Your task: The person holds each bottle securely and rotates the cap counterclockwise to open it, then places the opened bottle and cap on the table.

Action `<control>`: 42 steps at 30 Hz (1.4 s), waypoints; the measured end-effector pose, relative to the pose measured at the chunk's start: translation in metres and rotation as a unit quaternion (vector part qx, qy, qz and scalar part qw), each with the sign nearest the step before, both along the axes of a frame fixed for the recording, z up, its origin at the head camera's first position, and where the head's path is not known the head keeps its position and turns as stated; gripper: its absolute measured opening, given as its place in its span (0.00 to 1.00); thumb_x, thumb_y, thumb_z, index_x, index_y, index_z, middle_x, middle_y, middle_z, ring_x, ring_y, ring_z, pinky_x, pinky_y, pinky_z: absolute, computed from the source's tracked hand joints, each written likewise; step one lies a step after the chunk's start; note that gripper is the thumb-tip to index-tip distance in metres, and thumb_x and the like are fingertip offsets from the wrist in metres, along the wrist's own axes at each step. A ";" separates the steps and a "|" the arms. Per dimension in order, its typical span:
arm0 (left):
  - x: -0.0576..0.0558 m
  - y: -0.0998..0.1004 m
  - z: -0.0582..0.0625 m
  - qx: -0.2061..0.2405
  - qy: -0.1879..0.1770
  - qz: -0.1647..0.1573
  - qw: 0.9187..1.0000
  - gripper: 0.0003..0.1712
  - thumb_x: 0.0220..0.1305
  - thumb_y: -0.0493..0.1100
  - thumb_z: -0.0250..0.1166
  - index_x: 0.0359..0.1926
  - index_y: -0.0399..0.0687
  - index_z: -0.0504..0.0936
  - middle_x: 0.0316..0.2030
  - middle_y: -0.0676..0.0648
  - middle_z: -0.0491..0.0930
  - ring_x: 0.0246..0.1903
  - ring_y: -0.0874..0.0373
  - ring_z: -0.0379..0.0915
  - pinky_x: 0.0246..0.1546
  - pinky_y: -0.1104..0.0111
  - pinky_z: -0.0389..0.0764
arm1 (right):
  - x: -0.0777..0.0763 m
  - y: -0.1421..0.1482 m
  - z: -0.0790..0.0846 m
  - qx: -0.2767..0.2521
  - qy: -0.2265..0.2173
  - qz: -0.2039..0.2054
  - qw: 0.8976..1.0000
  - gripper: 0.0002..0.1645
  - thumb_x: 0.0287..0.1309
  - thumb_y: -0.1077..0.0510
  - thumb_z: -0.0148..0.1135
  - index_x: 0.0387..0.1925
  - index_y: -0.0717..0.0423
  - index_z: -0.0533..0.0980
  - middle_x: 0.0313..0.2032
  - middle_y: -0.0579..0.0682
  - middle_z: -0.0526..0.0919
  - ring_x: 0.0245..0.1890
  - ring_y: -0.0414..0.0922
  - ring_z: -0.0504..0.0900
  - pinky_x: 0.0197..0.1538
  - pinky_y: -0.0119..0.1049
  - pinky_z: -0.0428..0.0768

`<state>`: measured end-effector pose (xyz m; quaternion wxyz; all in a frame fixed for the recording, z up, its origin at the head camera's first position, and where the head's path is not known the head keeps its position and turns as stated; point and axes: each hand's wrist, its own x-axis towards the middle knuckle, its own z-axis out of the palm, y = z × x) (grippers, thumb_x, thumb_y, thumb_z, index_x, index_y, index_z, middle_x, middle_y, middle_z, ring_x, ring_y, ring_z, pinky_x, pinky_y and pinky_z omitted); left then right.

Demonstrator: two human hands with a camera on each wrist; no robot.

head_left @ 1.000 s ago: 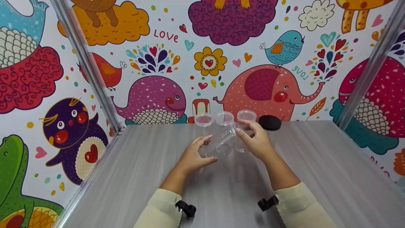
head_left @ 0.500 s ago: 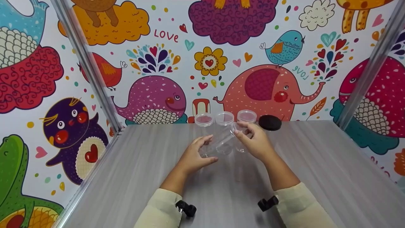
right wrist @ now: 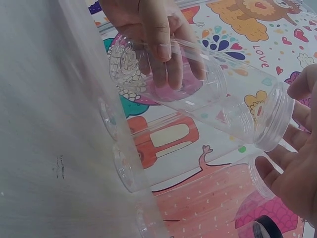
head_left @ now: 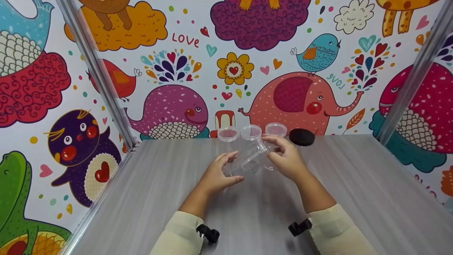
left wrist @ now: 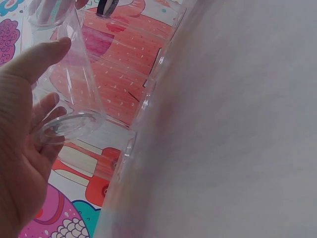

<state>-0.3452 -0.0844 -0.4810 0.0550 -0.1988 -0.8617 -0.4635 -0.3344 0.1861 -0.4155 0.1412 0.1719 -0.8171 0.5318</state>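
"Position first: where is the held jar (right wrist: 228,99), taking the black lid (head_left: 302,137) as our mark?"

"Left of the lid and nearer the person. It is clear and tilted, its base on the side away from the lid, its rim raised toward it."

"What is the left hand (head_left: 220,173) doing?"

"It is the hand farther from the lid, curled round the jar's lower part, thumb on one side and fingers on the other."

"And the right hand (head_left: 286,156)?"

"Just in front of the lid and a little left of it, thumb and fingers gripping the jar by its rim."

"Anything standing close by?"

"Three more clear jars, upright in a row to the lid's left. The nearest jar (head_left: 276,130) is partly covered by the right hand, then comes the middle jar (head_left: 251,132), then the end jar (head_left: 228,134)."

"Does the lid lie on something?"

"Perhaps on another jar, but the view beneath it is poor, so I can't be sure."

"And around it?"

"Grey table (head_left: 159,198) in front of the lid, and behind it a patterned wall (head_left: 233,39) with a printed coral elephant (head_left: 269,109). Cream sleeves (head_left: 180,230) are well apart from it, on the person's side."
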 end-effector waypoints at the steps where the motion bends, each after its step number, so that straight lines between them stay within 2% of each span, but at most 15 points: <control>1: 0.000 0.000 0.000 -0.001 0.002 -0.001 1.000 0.48 0.54 0.59 0.83 0.75 0.76 0.72 0.70 0.54 0.76 0.70 0.50 0.75 0.72 0.38 0.76 | 0.000 0.000 0.000 -0.001 0.001 0.001 1.000 0.30 0.61 0.67 0.61 0.63 0.44 0.83 0.70 0.47 0.81 0.70 0.52 0.78 0.64 0.45 0.81; 7: -0.001 -0.001 -0.001 -0.002 0.007 -0.004 1.000 0.49 0.54 0.61 0.83 0.75 0.75 0.72 0.70 0.54 0.76 0.70 0.51 0.74 0.72 0.39 0.75 | -0.001 0.001 -0.002 0.001 0.008 0.004 1.000 0.30 0.61 0.66 0.62 0.63 0.44 0.83 0.69 0.48 0.81 0.70 0.51 0.78 0.67 0.52 0.81; 11: 0.000 -0.001 0.000 0.003 0.002 -0.004 1.000 0.49 0.54 0.63 0.83 0.75 0.78 0.71 0.71 0.54 0.76 0.71 0.51 0.74 0.72 0.39 0.76 | -0.002 0.001 -0.002 0.011 0.012 -0.005 1.000 0.27 0.64 0.61 0.65 0.64 0.45 0.82 0.68 0.50 0.81 0.70 0.52 0.78 0.66 0.51 0.81; 14: 0.000 -0.001 0.000 0.003 0.001 -0.004 1.000 0.49 0.54 0.63 0.83 0.75 0.79 0.71 0.71 0.54 0.75 0.71 0.51 0.74 0.72 0.39 0.76 | -0.003 0.002 -0.002 0.026 0.002 -0.026 0.999 0.25 0.69 0.52 0.67 0.66 0.46 0.80 0.65 0.53 0.82 0.64 0.53 0.79 0.60 0.46 0.83; 17: -0.001 -0.001 0.000 -0.002 0.005 -0.004 1.000 0.49 0.54 0.63 0.83 0.75 0.78 0.71 0.71 0.54 0.76 0.71 0.51 0.74 0.72 0.39 0.76 | -0.004 0.002 -0.001 0.039 -0.019 -0.048 0.998 0.29 0.71 0.42 0.67 0.67 0.47 0.79 0.62 0.54 0.82 0.56 0.52 0.81 0.51 0.39 0.84; 21: -0.001 -0.001 0.000 -0.004 0.006 -0.002 1.000 0.49 0.54 0.62 0.83 0.75 0.77 0.72 0.71 0.54 0.76 0.70 0.51 0.74 0.72 0.39 0.76 | -0.005 0.002 -0.001 0.046 -0.037 -0.058 0.997 0.32 0.71 0.37 0.66 0.68 0.48 0.78 0.64 0.55 0.83 0.49 0.50 0.82 0.47 0.35 0.85; 27: 0.000 0.001 0.000 0.001 0.002 0.001 1.000 0.49 0.54 0.58 0.84 0.75 0.76 0.72 0.70 0.54 0.77 0.70 0.51 0.75 0.72 0.38 0.75 | -0.006 0.003 -0.002 0.059 -0.043 -0.061 0.995 0.34 0.69 0.36 0.68 0.70 0.45 0.78 0.63 0.53 0.85 0.44 0.49 0.83 0.43 0.37 0.87; 30: 0.001 0.001 0.001 0.001 0.000 0.001 1.000 0.48 0.54 0.60 0.83 0.75 0.76 0.72 0.70 0.53 0.77 0.70 0.50 0.75 0.71 0.38 0.76 | -0.006 0.003 -0.002 0.067 -0.038 -0.056 0.995 0.33 0.69 0.37 0.68 0.69 0.44 0.79 0.62 0.54 0.85 0.42 0.50 0.83 0.42 0.38 0.87; 34: 0.002 0.001 0.001 0.003 -0.006 0.000 1.000 0.48 0.53 0.62 0.83 0.75 0.78 0.72 0.71 0.53 0.76 0.71 0.49 0.75 0.71 0.38 0.76 | -0.004 0.004 -0.002 0.065 -0.039 -0.049 0.996 0.29 0.69 0.42 0.69 0.68 0.43 0.80 0.60 0.53 0.84 0.43 0.49 0.81 0.41 0.36 0.86; 37: 0.002 0.000 0.002 0.002 -0.010 0.000 1.000 0.48 0.53 0.63 0.83 0.74 0.80 0.72 0.71 0.53 0.76 0.71 0.48 0.74 0.71 0.38 0.77 | -0.003 0.003 -0.002 0.063 -0.038 -0.045 0.996 0.28 0.68 0.46 0.70 0.67 0.42 0.80 0.55 0.54 0.84 0.43 0.49 0.80 0.41 0.35 0.84; 40: 0.001 0.000 0.002 0.001 -0.012 0.000 1.000 0.49 0.53 0.63 0.83 0.74 0.80 0.71 0.71 0.54 0.76 0.71 0.48 0.74 0.71 0.38 0.77 | -0.002 0.003 -0.001 0.060 -0.034 -0.043 0.997 0.28 0.66 0.50 0.69 0.67 0.40 0.80 0.50 0.55 0.83 0.41 0.50 0.79 0.40 0.37 0.84; 42: 0.001 0.000 0.001 -0.001 -0.012 0.000 1.000 0.49 0.53 0.63 0.83 0.75 0.80 0.71 0.71 0.54 0.76 0.71 0.49 0.74 0.71 0.38 0.77 | -0.002 0.003 -0.001 0.058 -0.035 -0.042 0.997 0.29 0.65 0.53 0.67 0.68 0.38 0.80 0.51 0.54 0.82 0.41 0.50 0.79 0.39 0.39 0.84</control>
